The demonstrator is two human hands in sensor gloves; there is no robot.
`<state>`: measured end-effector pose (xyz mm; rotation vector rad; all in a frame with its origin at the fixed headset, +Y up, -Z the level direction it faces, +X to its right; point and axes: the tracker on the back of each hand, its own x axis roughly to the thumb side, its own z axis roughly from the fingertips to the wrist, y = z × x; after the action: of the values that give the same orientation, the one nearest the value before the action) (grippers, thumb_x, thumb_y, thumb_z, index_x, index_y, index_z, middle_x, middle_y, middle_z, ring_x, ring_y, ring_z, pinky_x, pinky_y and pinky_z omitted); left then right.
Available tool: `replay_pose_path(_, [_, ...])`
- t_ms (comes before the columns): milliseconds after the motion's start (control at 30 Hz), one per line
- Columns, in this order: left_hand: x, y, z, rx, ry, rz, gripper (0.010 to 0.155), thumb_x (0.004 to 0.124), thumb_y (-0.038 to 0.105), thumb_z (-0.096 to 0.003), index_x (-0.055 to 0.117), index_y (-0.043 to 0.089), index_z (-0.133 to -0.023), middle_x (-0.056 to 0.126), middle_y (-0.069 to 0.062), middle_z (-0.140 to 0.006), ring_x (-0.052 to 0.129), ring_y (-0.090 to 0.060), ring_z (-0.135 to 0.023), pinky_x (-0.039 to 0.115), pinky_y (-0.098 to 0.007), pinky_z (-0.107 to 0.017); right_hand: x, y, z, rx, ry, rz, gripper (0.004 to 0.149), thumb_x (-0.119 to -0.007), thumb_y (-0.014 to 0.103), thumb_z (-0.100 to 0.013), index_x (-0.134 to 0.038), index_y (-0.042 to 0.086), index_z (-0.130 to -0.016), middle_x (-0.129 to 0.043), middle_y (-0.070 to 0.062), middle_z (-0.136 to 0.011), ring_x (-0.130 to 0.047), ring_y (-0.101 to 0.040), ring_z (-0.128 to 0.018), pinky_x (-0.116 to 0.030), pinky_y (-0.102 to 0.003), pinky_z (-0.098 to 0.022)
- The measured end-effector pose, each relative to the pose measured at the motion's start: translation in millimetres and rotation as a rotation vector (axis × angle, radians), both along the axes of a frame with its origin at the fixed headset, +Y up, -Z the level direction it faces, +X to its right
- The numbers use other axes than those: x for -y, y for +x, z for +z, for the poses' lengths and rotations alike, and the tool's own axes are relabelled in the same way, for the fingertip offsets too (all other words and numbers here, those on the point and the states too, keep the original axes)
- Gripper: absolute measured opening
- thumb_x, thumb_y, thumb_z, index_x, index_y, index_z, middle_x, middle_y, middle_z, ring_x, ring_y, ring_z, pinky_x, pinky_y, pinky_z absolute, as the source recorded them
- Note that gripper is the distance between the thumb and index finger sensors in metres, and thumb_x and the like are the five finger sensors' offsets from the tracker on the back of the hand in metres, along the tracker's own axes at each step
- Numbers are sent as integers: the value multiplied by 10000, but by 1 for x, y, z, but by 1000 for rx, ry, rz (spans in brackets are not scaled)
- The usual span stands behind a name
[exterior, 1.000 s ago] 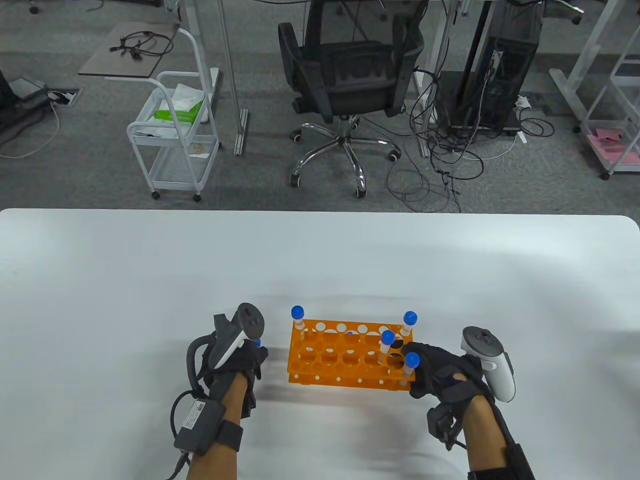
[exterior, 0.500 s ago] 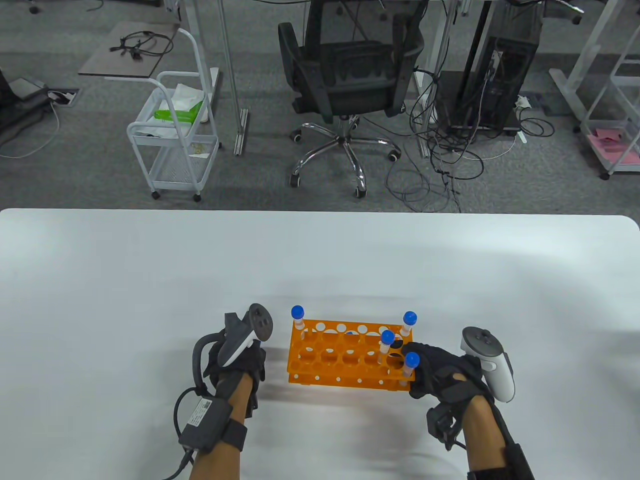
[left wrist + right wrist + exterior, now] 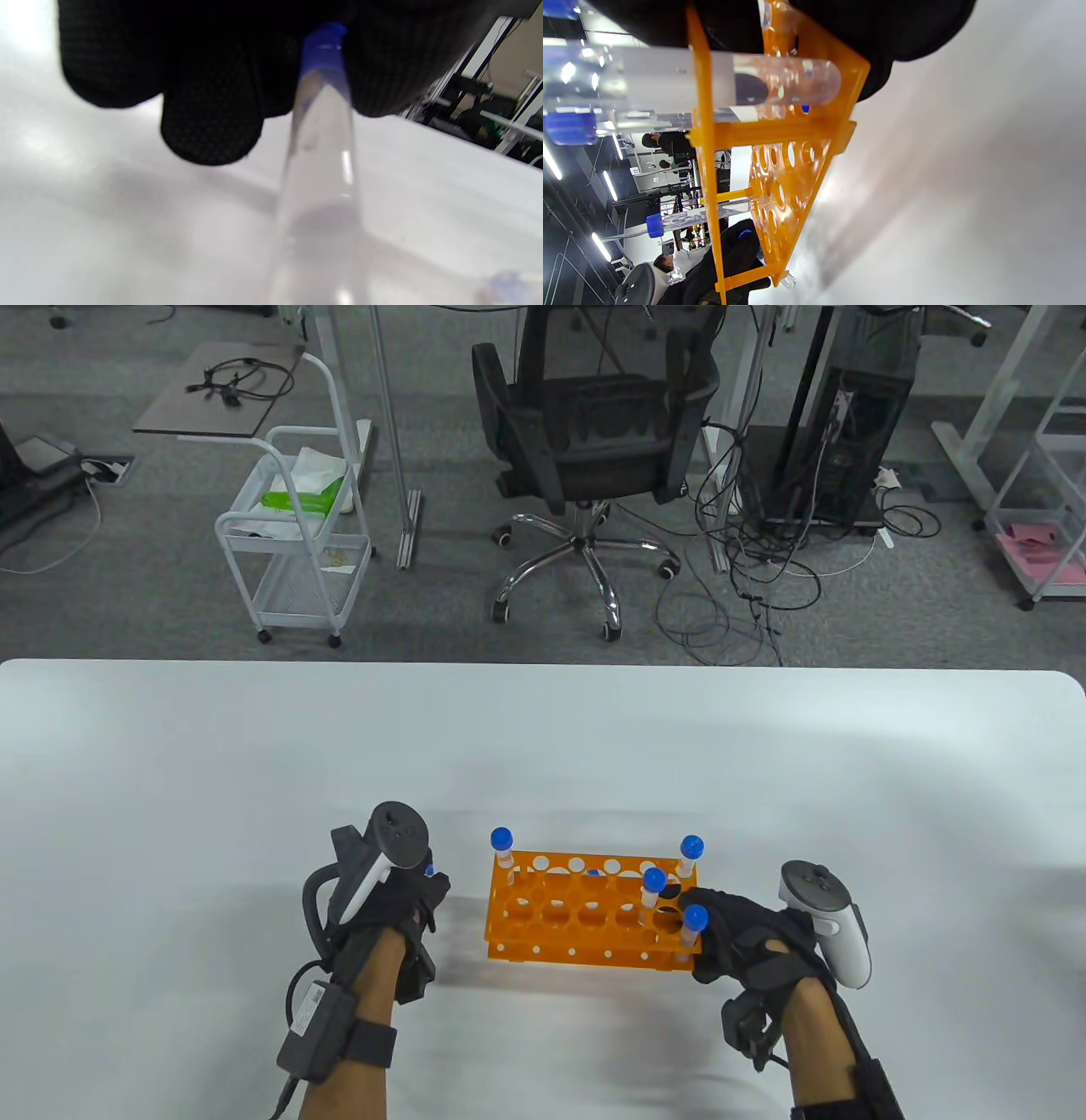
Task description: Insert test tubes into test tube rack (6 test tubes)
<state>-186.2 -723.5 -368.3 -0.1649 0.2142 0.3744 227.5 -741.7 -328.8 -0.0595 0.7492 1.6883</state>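
Fingers (image 3: 212, 123) of the left hand (image 3: 386, 899) pinch a clear blue-capped plastic test tube (image 3: 322, 169) left of the orange plastic rack (image 3: 585, 916); the right hand (image 3: 747, 937) grips the rack's right end on the white worktop (image 3: 543, 746). Four tubes visibly stand racked, so probably two remain.

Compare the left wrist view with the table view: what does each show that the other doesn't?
Left wrist view only: the clear body of the test tube, its blue cap pinched among the left hand's fingers.
Table view only: the orange rack with four capped tubes standing in it, and the right hand resting against its right end.
Both: the left hand and the white table.
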Motion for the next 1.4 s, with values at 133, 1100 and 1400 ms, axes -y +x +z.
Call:
replay_pose_path(133, [-14, 3, 2, 24, 46, 13, 541, 896, 472, -363, 885, 184, -821, 1042, -68, -599, 1110, -187, -349, 917, -398, -262, 0, 0, 0, 3, -2, -4, 515, -647, 579, -532, -736, 325, -971, -735, -145, -1011, -879, -331, -752, -734, -522, -543])
replay_pose_path(1100, [-111, 37, 45, 189, 439, 54, 527, 911, 513, -341, 892, 222, -781, 1040, -29, -556, 1077, -161, -312, 906, -383, -255, -1, 5, 0, 13, -3, -11, 513, -645, 570, -537, -729, 321, -978, -722, -150, -1020, -872, -336, -761, -728, -526, -548])
replay_pose_path(1400, [-117, 61, 51, 268, 512, 68, 537, 906, 472, -370, 832, 224, -841, 1003, -46, -675, 1055, -160, -385, 894, -388, -304, -1, 5, -1, 8, 0, -14, 514, -642, 572, -538, -726, 322, -980, -722, -149, -1019, -871, -334, -762, -728, -525, -549])
